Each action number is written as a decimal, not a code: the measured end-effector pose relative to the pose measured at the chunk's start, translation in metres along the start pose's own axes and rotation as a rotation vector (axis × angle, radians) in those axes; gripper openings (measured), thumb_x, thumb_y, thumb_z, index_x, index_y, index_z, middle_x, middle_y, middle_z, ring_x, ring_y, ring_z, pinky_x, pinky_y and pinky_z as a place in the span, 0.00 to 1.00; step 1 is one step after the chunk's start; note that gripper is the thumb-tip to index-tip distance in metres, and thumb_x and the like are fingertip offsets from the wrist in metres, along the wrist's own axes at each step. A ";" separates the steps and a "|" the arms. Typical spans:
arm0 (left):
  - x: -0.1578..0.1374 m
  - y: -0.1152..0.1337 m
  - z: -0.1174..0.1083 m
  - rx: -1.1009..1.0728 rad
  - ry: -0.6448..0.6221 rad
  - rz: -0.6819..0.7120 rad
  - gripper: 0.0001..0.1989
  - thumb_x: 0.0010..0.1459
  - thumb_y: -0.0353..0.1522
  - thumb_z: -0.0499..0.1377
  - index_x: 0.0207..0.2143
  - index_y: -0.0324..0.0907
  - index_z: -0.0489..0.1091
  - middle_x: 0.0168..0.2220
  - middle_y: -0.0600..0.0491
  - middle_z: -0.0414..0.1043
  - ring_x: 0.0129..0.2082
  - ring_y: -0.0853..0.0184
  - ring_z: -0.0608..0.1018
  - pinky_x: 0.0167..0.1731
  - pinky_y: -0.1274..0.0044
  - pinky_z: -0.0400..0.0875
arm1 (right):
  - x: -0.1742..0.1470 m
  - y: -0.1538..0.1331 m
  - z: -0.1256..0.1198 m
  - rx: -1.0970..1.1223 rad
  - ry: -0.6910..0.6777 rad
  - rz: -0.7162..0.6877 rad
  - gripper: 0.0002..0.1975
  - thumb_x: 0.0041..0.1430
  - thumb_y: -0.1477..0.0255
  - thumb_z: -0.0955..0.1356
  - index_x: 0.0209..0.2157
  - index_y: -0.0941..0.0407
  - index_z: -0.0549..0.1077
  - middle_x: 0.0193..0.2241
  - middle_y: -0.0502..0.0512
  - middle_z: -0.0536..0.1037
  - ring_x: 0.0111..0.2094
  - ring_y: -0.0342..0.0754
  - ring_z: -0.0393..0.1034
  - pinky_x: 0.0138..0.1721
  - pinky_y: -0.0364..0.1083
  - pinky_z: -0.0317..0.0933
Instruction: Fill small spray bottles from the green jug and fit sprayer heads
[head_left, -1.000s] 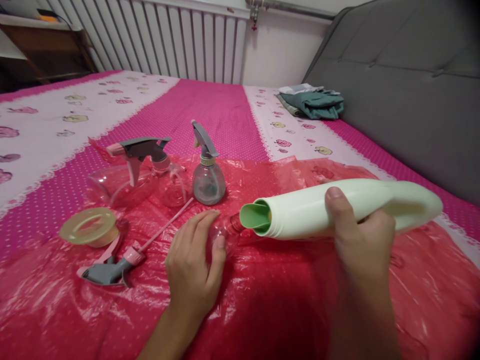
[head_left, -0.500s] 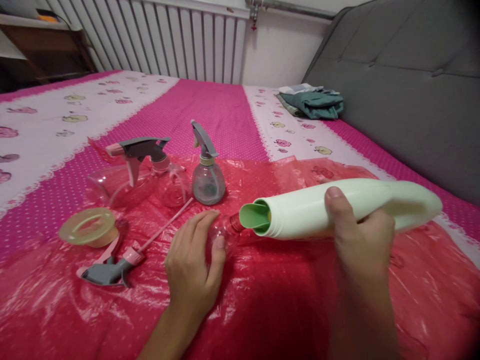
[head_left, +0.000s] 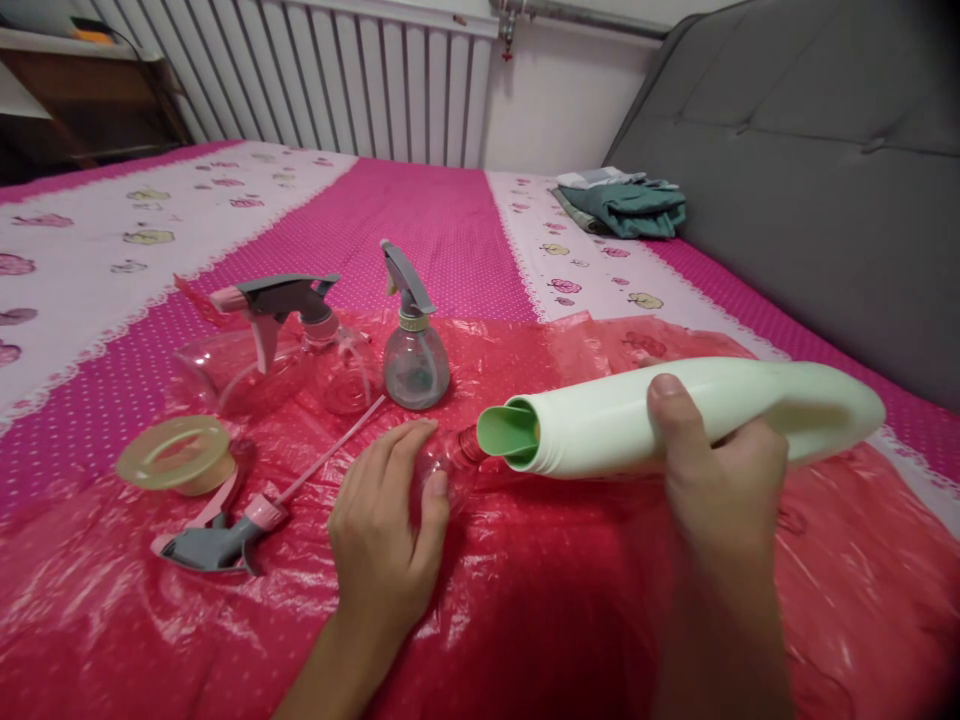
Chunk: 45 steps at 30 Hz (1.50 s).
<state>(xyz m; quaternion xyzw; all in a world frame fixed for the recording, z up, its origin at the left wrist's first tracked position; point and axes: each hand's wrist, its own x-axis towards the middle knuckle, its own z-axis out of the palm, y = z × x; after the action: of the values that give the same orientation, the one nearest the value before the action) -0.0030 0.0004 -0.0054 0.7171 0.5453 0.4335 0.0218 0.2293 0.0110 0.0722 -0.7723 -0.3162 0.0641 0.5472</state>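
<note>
My right hand (head_left: 720, 470) is wrapped round a pale green jug-style bottle (head_left: 600, 425), tipped nearly level with its mouth to the left. Its green pouring spout (head_left: 501, 430) meets the neck of a clear bottle (head_left: 454, 462). That clear bottle lies tilted, its neck toward the spout, and my left hand (head_left: 390, 510) is closed around its body. Whether liquid is flowing cannot be made out. Left of my left hand lies a loose grey-and-pink spray head (head_left: 217, 545) with a thin pink tube. Beside it rests a translucent yellowish cap (head_left: 176, 455).
A small clear spray bottle (head_left: 417, 370) stands upright behind my left hand. Further left, another clear spray bottle (head_left: 285, 320) has a grey-and-pink head. Red plastic sheeting (head_left: 525, 590) covers the near bed. Folded clothes (head_left: 622, 205) lie near the grey headboard (head_left: 810, 140); a radiator (head_left: 360, 85) stands behind.
</note>
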 end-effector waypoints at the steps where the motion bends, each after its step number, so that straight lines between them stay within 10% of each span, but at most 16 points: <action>1: 0.000 -0.001 0.000 0.005 -0.010 0.014 0.18 0.76 0.37 0.51 0.60 0.45 0.72 0.56 0.47 0.80 0.55 0.55 0.81 0.54 0.64 0.74 | 0.000 0.000 0.000 0.001 -0.002 0.001 0.35 0.38 0.39 0.69 0.35 0.55 0.76 0.42 0.71 0.83 0.52 0.77 0.75 0.56 0.74 0.64; 45: 0.002 0.001 -0.002 0.035 0.010 0.063 0.18 0.77 0.37 0.50 0.59 0.42 0.72 0.54 0.45 0.80 0.53 0.55 0.81 0.52 0.65 0.74 | 0.001 0.007 -0.001 0.054 -0.002 -0.064 0.36 0.42 0.41 0.71 0.38 0.59 0.81 0.41 0.70 0.84 0.49 0.73 0.79 0.56 0.72 0.67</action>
<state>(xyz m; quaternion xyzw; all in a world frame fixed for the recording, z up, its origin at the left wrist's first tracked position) -0.0037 0.0010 -0.0028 0.7319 0.5302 0.4279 -0.0071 0.2333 0.0095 0.0662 -0.7467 -0.3395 0.0561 0.5692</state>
